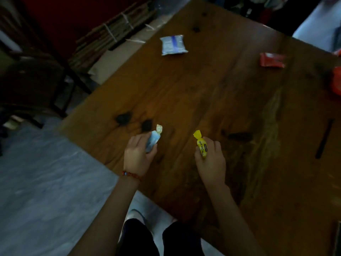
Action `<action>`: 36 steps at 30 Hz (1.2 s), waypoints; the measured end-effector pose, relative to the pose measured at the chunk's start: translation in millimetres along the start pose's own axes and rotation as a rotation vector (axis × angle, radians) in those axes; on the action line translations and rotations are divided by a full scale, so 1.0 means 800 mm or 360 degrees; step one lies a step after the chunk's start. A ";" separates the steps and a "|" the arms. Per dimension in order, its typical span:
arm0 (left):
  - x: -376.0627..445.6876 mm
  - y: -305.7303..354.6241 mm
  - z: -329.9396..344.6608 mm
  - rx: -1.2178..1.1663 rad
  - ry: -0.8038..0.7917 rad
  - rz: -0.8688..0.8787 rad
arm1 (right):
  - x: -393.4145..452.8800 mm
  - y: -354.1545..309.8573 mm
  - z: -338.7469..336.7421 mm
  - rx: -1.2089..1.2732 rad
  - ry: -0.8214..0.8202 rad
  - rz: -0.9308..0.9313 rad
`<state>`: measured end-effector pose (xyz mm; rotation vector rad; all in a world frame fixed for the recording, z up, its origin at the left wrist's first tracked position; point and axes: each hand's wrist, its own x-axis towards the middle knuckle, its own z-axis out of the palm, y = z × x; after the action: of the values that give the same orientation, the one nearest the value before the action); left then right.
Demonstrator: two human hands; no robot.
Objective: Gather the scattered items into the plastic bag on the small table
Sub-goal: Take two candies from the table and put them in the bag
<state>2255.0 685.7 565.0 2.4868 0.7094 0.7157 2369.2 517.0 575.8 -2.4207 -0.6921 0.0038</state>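
Note:
My left hand [137,153] grips a light blue wrapped candy [154,138] over the near left edge of the wooden table [212,100]. My right hand [210,161] grips a yellow wrapped candy [201,144] with black lettering, a little to the right. A white and blue packet [173,45] lies flat at the far left of the table. Toward the far right lies a red packet [272,60]. Something orange-red [336,82] shows at the right edge, cut off by the frame. No plastic bag is plainly in view.
Dark knots and stains mark the tabletop, and a dark thin strip [324,138] lies at the right. Stacked cardboard [114,34] leans beyond the table's left edge. A dark chair [35,85] stands on the grey floor at the left. My legs [156,239] are below.

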 end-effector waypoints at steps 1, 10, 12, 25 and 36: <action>-0.008 -0.021 -0.019 0.0025 0.0057 -0.0029 | -0.003 -0.022 0.012 0.0021 -0.0013 -0.0058; -0.111 -0.193 -0.183 0.0196 0.0380 -0.0462 | -0.050 -0.220 0.135 0.0115 -0.0218 -0.0629; -0.141 -0.221 -0.216 0.0283 0.0491 -0.0601 | -0.063 -0.262 0.162 0.0154 -0.0320 -0.0756; -0.326 -0.288 -0.362 0.0727 0.1108 -0.1644 | -0.171 -0.518 0.316 0.0348 -0.1014 -0.1700; -0.505 -0.251 -0.420 0.1049 0.1709 -0.2502 | -0.366 -0.657 0.372 0.0651 -0.1491 -0.2518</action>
<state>1692.4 696.6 569.7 0.8509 2.9902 1.0691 1816.9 897.9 583.9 -0.8397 -2.4631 0.5653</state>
